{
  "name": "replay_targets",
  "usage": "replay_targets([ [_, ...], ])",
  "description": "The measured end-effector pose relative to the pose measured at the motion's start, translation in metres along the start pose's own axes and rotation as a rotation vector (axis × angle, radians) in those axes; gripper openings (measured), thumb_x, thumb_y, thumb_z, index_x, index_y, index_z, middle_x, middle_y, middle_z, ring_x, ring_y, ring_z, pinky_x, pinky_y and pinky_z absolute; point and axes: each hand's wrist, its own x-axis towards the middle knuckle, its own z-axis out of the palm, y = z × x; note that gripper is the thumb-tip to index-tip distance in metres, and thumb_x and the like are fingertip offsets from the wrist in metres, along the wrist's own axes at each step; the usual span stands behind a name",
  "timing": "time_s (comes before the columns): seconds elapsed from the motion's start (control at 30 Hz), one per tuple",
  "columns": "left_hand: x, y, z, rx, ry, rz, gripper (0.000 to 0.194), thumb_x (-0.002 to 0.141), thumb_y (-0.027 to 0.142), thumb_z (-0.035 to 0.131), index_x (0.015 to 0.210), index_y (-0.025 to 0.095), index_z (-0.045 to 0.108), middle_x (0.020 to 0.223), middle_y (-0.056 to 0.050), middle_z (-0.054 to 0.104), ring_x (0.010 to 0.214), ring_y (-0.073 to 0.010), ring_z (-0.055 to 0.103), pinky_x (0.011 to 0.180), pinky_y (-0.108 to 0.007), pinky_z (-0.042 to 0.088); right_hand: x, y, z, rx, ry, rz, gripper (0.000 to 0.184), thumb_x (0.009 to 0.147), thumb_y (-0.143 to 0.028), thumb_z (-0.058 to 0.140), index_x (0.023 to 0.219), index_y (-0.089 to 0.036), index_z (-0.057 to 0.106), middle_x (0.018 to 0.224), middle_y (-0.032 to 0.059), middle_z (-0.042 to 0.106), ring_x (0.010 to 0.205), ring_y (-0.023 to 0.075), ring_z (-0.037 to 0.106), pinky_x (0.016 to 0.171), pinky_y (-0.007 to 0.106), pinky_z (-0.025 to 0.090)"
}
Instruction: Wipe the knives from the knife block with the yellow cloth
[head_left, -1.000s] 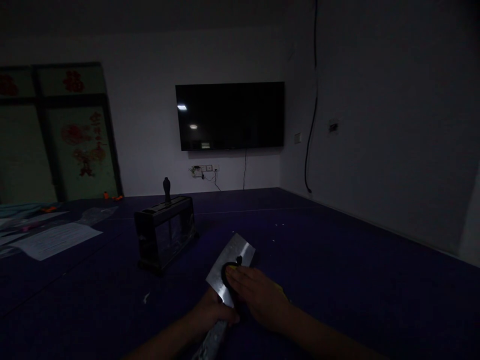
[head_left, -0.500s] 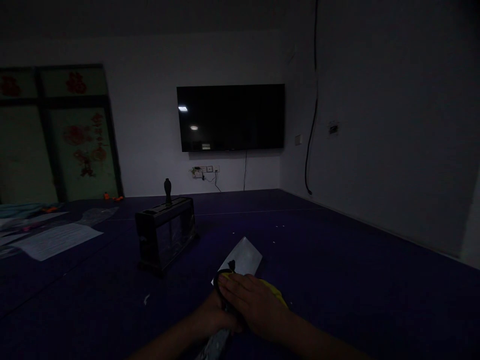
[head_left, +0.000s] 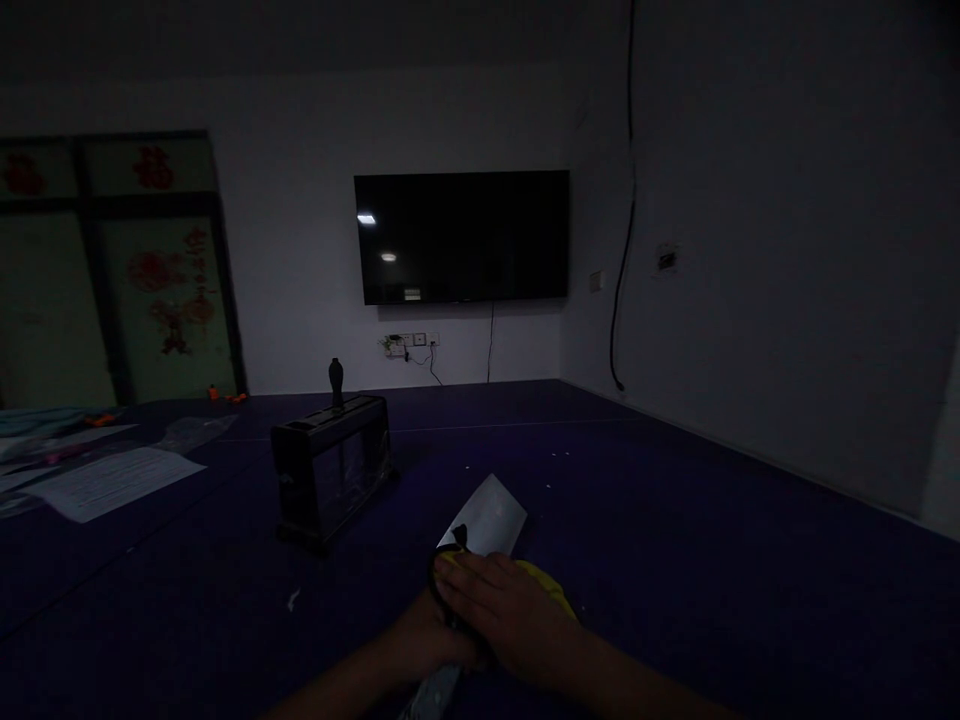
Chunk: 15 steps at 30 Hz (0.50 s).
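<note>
In the dim head view my two hands are pressed together low in the middle. My right hand (head_left: 517, 610) lies over a yellow item with a black edge (head_left: 551, 585), perhaps cloth, its fingers closed against it. Beneath and to the left, my left hand (head_left: 427, 640) is closed around a pale, shiny flat strip (head_left: 491, 515). That strip sticks out beyond my hands and shows again below them. A small black tuft stands at the black edge. Most of my left fingers and the middle of the strip are hidden.
A black open-sided case (head_left: 330, 470) stands to the left on the dark blue surface (head_left: 675, 590), with a dark vase-shaped piece (head_left: 336, 378) above it. Printed paper sheets (head_left: 112, 485) and plastic lie far left. White scraps (head_left: 292, 600) are scattered. A television (head_left: 465, 237) hangs behind.
The pale strip and the black tuft have shifted very slightly beneath my hands. My hands stay pressed together in nearly the same place.
</note>
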Motion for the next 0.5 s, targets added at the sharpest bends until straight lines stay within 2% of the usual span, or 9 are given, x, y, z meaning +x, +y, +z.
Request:
replay_targets([
  [0.1, 0.003, -0.004, -0.001, -0.063, 0.061, -0.06, 0.077, 0.041, 0.002, 0.063, 0.115, 0.017, 0.047, 0.079, 0.002, 0.062, 0.07, -0.0169, 0.055, 0.062, -0.027, 0.041, -0.001, 0.002, 0.004, -0.014, 0.033, 0.057, 0.06, 0.082, -0.011, 0.039, 0.139, -0.017, 0.02, 0.143, 0.0058, 0.029, 0.128, 0.0201, 0.029, 0.097, 0.036, 0.036],
  [0.2, 0.005, -0.003, -0.002, -0.121, 0.132, -0.067, 0.081, 0.039, 0.0, 0.064, 0.116, 0.017, 0.046, 0.079, 0.001, 0.062, 0.071, -0.0164, 0.054, 0.061, -0.025, 0.041, -0.003, 0.008, 0.01, -0.041, 0.072, 0.129, 0.061, 0.079, -0.008, 0.039, 0.138, -0.017, 0.025, 0.141, 0.0056, 0.032, 0.125, 0.0199, 0.033, 0.097, 0.036, 0.036],
  [0.3, 0.004, 0.0, -0.004, -0.173, 0.176, -0.026, 0.065, 0.04, 0.001, 0.065, 0.103, 0.016, 0.056, 0.083, 0.0, 0.063, 0.07, -0.0143, 0.054, 0.058, -0.022, 0.039, -0.005, 0.014, 0.017, -0.068, 0.133, 0.214, 0.06, 0.076, -0.005, 0.039, 0.135, -0.017, 0.032, 0.139, 0.0062, 0.037, 0.122, 0.0198, 0.038, 0.096, 0.036, 0.037],
  [0.4, 0.002, 0.001, -0.006, -0.19, 0.175, -0.051, 0.045, 0.045, 0.006, 0.065, 0.089, 0.013, 0.06, 0.07, 0.001, 0.061, 0.055, -0.0105, 0.05, 0.051, -0.022, 0.036, -0.007, 0.018, 0.024, -0.085, 0.189, 0.288, 0.056, 0.077, -0.005, 0.039, 0.132, -0.017, 0.037, 0.135, 0.0064, 0.042, 0.118, 0.0198, 0.042, 0.095, 0.036, 0.039],
  [0.5, 0.001, -0.001, -0.008, -0.178, 0.167, -0.077, 0.044, 0.047, 0.011, 0.066, 0.091, 0.012, 0.061, 0.059, 0.003, 0.057, 0.049, -0.0099, 0.048, 0.046, -0.021, 0.034, -0.008, 0.02, 0.028, -0.093, 0.242, 0.326, 0.053, 0.077, -0.004, 0.039, 0.129, -0.015, 0.042, 0.132, 0.0065, 0.047, 0.114, 0.0206, 0.046, 0.094, 0.036, 0.04],
])
